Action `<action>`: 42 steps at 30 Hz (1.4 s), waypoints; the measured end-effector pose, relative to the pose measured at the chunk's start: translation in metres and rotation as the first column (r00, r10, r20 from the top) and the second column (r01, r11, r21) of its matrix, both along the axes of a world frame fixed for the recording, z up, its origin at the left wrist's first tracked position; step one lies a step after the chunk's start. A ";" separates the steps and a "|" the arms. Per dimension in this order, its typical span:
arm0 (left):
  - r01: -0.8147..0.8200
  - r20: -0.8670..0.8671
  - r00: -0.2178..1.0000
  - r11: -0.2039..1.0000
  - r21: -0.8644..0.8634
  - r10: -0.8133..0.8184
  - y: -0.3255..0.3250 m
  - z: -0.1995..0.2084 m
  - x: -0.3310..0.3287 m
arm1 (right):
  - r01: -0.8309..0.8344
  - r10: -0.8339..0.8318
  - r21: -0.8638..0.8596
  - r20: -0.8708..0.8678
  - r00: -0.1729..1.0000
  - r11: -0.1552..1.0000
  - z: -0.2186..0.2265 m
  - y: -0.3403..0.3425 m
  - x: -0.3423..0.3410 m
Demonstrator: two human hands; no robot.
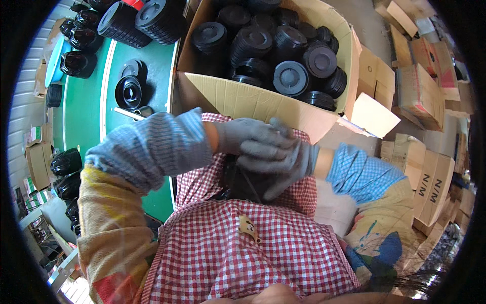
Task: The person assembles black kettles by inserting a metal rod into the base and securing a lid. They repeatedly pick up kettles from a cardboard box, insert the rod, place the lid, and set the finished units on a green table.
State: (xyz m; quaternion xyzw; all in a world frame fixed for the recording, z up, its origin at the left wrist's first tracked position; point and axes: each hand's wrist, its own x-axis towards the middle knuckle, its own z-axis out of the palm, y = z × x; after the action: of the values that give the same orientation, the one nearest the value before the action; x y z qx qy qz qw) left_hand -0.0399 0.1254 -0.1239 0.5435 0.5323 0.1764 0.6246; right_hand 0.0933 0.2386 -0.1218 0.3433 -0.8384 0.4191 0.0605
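Both of my hands wear grey gloves and meet over my lap, in front of a red-and-white checked apron [253,253]. A dark, glossy black plastic part [246,181] lies beneath them; its exact kind is hidden by the gloves. My right hand [286,161] reaches across from the right, its fingers bent over the top of the part and its thumb along the near side. Behind it, my left hand [237,134] is closed, with most of its fingers covered by the right hand and slightly blurred. Whatever the left hand grips is hidden.
Ahead stands an open cardboard box [243,101] full of black round lids [290,78]. On the green table [119,61] at left are stacked black discs [157,20], a black ring-shaped part [129,92] and glossy black housings [78,63]. Cartons [422,91] crowd the right side.
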 end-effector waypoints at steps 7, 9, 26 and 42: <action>-0.052 -0.122 0.991 0.999 -0.011 0.050 0.005 0.057 -0.008 | -0.058 0.053 0.171 0.037 0.998 0.984 0.068 -0.038 0.006; 0.085 -0.184 0.978 0.994 -0.064 -0.096 0.023 0.071 -0.001 | 0.053 -0.061 0.182 0.040 0.997 0.982 0.074 -0.050 0.012; -0.872 0.441 0.321 0.444 -0.208 0.838 -0.173 0.082 0.008 | 0.695 -0.199 -0.118 0.912 0.358 0.709 0.099 -0.028 0.047; -0.987 0.796 -0.147 -0.145 -0.076 0.587 -0.324 0.161 -0.073 | 0.660 -0.612 -0.161 0.265 0.745 0.734 0.141 -0.050 -0.054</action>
State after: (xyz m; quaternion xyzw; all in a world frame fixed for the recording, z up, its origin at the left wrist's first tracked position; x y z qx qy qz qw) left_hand -0.1129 -0.1983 0.0371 0.0857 0.4246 0.8707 0.2331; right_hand 0.0394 0.1883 0.0191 -0.0182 -0.8485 0.5039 0.1607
